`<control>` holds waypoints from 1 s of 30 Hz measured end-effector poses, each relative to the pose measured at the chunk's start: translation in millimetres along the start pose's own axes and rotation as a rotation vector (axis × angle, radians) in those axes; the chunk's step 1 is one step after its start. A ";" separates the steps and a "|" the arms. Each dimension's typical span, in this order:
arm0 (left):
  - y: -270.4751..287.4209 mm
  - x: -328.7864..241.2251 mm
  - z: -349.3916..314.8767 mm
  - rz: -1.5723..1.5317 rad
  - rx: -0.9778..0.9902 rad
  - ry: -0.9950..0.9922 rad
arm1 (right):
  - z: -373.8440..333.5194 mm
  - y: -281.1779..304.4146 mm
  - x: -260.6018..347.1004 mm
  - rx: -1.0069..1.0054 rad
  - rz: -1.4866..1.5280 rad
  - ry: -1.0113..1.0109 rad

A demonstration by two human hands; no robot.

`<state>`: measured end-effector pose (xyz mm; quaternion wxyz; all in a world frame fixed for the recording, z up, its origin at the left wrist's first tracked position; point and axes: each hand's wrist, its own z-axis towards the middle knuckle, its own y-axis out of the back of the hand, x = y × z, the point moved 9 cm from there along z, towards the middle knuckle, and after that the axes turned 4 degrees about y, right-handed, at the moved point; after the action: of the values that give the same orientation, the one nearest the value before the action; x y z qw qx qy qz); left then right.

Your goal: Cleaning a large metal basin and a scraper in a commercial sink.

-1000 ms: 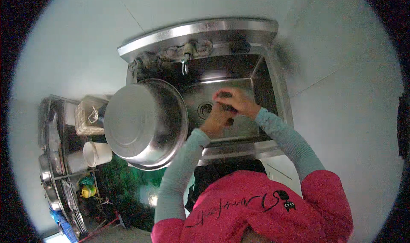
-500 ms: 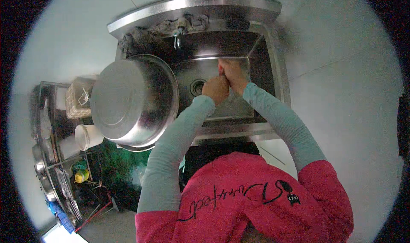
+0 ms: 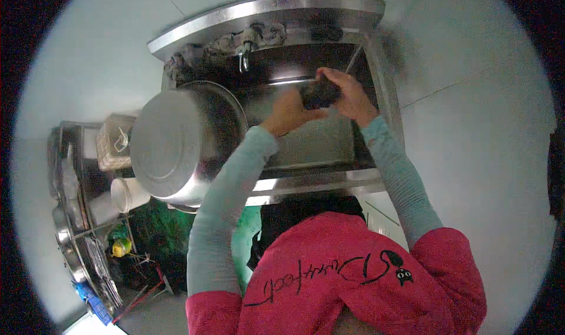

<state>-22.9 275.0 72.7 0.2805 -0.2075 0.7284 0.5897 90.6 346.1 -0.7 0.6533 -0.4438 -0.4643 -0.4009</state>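
Observation:
My right hand (image 3: 351, 95) curls around the right side of a dark, lumpy thing (image 3: 321, 92) over the sink basin (image 3: 321, 141). Its kind is too blurred to make out. At the left side of this lump is my left hand (image 3: 288, 112), thumb and fingers spread; whether it touches the lump is unclear. To the left of my hands, a big stainless steel pot (image 3: 170, 141) rests tilted on the sink's left side, its base turned outward. A tap (image 3: 244, 58) stands at the sink's back.
Crumpled greyish cloths (image 3: 188, 65) lie along the back ledge, with a dark lump (image 3: 326, 34) further right. Beyond the pot are a cream basket (image 3: 112, 150), a white bucket (image 3: 128, 195) and a rack (image 3: 79, 217) holding metal ware. A pale wall (image 3: 471, 129) borders the right.
My hands were clasped together low in the basin. They have come apart, left hand leftward and right hand rightward, and the dark lump now shows between them. The view has shifted slightly.

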 end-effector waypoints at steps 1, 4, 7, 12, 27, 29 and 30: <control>12.9 3.5 -0.9 -0.232 0.036 0.060 | -3.9 4.9 33.5 0.111 -0.469 0.278; 28.0 10.4 6.2 -0.093 -0.088 -0.099 | -10.5 27.1 24.2 0.121 -0.752 0.068; 35.3 -16.2 -2.1 -0.084 -0.203 -0.283 | -21.1 28.8 5.1 0.078 -0.687 -0.221; 47.2 -33.3 2.9 -0.157 -0.261 -0.358 | -23.1 -47.2 50.1 0.367 -0.131 -0.041; 129.2 11.9 -7.0 -0.724 -0.063 -0.069 | 20.3 -41.1 89.8 0.639 -0.688 0.152; 145.9 7.5 -7.9 -0.750 -0.119 -0.097 | 29.3 -50.9 122.5 0.669 -1.189 0.435; 152.5 10.0 -5.0 -0.750 -0.132 -0.096 | 39.2 -56.9 139.1 0.678 -1.187 0.446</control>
<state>-127.8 303.7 180.1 0.4968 -0.4493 0.5483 0.5007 61.9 351.7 151.9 0.5061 0.2032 -0.5818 -0.6034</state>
